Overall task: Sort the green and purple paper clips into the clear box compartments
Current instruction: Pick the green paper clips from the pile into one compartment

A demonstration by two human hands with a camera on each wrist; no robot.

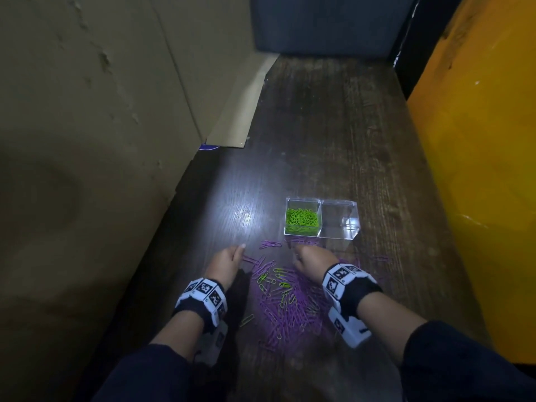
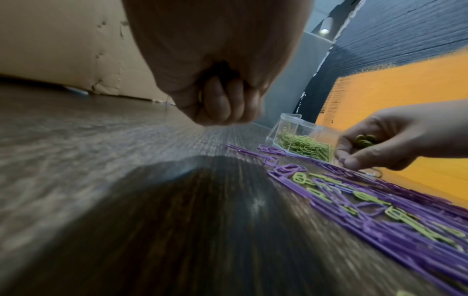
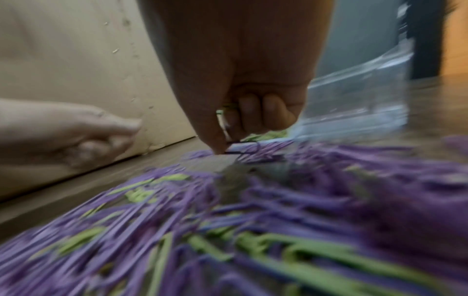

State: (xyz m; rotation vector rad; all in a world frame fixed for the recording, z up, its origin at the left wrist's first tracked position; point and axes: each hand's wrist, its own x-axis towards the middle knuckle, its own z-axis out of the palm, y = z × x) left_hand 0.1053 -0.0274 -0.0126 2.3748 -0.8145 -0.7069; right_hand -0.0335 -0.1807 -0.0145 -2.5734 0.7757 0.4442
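Observation:
A clear two-compartment box [image 1: 352, 227] stands on the dark wooden table; its left compartment holds green clips [image 1: 303, 218] and its right one looks empty. A mixed pile of purple and green paper clips [image 1: 290, 303] lies in front of it. My left hand [image 1: 236, 253] hovers at the pile's left edge with fingers curled, and a sliver of green clip [image 2: 200, 96] shows between thumb and fingers. My right hand [image 1: 298, 256] is just before the box, cupping several green clips [image 2: 366, 139] in its curled fingers while its fingertip touches a purple clip [image 3: 244, 153] on the table.
A cardboard wall [image 1: 101, 111] runs along the left side of the table and an orange panel [image 1: 487, 169] along the right. A dark blue panel [image 1: 324, 24] closes the far end. Bare table [image 1: 333, 126] stretches beyond the box.

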